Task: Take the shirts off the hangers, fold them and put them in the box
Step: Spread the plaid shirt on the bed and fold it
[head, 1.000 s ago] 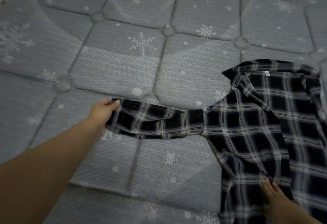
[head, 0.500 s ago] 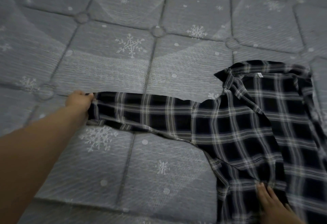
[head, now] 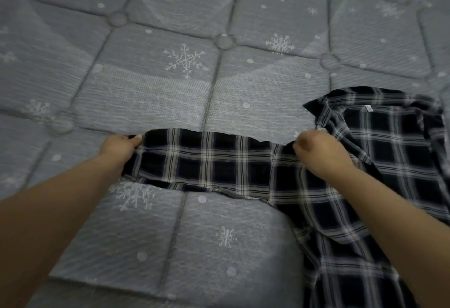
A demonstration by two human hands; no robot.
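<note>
Head view: plaid shirt (head: 365, 161) spread on quilted mattress (head: 170, 88), left hand (head: 119, 145) gripping the sleeve cuff, right hand (head: 319, 154) pinching the shoulder seam, sleeve drawn taut, seemingly for folding inward.

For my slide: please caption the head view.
Both hands stretch a plaid shirt's sleeve flat on a mattress.

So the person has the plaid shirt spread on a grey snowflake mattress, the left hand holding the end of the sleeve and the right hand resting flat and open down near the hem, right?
Not quite. In the head view the right hand is not flat near the hem: it is curled, gripping the plaid shirt at the shoulder where the sleeve joins. The rest holds: the left hand holds the sleeve's end on the grey snowflake mattress.
</note>
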